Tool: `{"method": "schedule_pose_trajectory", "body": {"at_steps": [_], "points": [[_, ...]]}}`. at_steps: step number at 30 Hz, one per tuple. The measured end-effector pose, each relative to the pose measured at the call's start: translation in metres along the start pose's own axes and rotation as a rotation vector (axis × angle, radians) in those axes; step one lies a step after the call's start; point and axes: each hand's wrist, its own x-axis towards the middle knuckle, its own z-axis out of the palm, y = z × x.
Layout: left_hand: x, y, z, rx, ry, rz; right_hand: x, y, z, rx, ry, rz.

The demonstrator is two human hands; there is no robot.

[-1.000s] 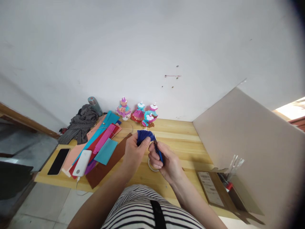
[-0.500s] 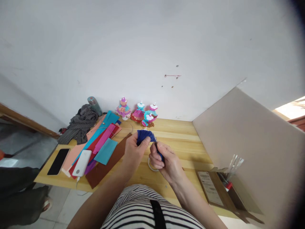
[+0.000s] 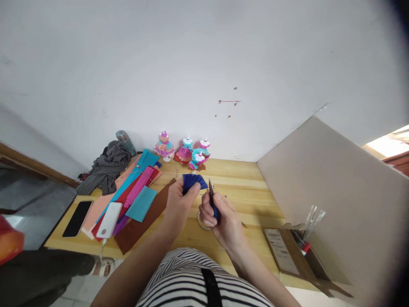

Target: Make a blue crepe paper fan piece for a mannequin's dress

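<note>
My left hand (image 3: pixel 180 200) pinches a gathered piece of dark blue crepe paper (image 3: pixel 191 182), its pleats fanned toward the wall. A small white tip shows just above this paper. In my right hand (image 3: pixel 223 215) is a pair of scissors (image 3: pixel 211 189) with dark blue handles, fingers wrapped round them. The pointed metal tips stand upright, just right of the paper and apart from it. Below the right hand, a white tape ring (image 3: pixel 203 221) lies partly hidden on the wooden table (image 3: pixel 252 194).
Several small crepe-paper dresses on stands (image 3: pixel 164 147) are by the wall. Coloured crepe sheets (image 3: pixel 142 204), a power bank (image 3: pixel 109 219), a phone (image 3: pixel 77 218), striped cloth (image 3: pixel 108 168) and a bottle (image 3: pixel 125 142) lie left. A cardboard box (image 3: pixel 290 256) is right. Another person's leg (image 3: pixel 41 273) shows left.
The scissors have come away from the blue paper's right edge, and their tips now point up beside it. At the left, the other person's leg and foot have moved right.
</note>
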Motion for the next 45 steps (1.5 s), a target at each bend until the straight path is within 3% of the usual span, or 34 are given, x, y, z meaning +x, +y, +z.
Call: {"method": "schedule_pose_trajectory", "body": {"at_steps": [7, 18, 33, 45], "points": [[-0.002, 0.001, -0.001, 0.171, 0.022, 0.105, 0.000, -0.002, 0.000, 0.105, -0.043, 0.133], [-0.001, 0.001, 0.000, 0.435, 0.020, 0.157, 0.000, -0.002, -0.001, 0.124, -0.038, 0.149], [0.003, 0.004, 0.006, 0.237, -0.050, 0.018, 0.000, -0.001, -0.008, 0.147, -0.021, 0.108], [0.004, 0.003, 0.008, 0.376, -0.046, 0.068, 0.000, -0.004, -0.007, 0.142, -0.019, 0.115]]}}
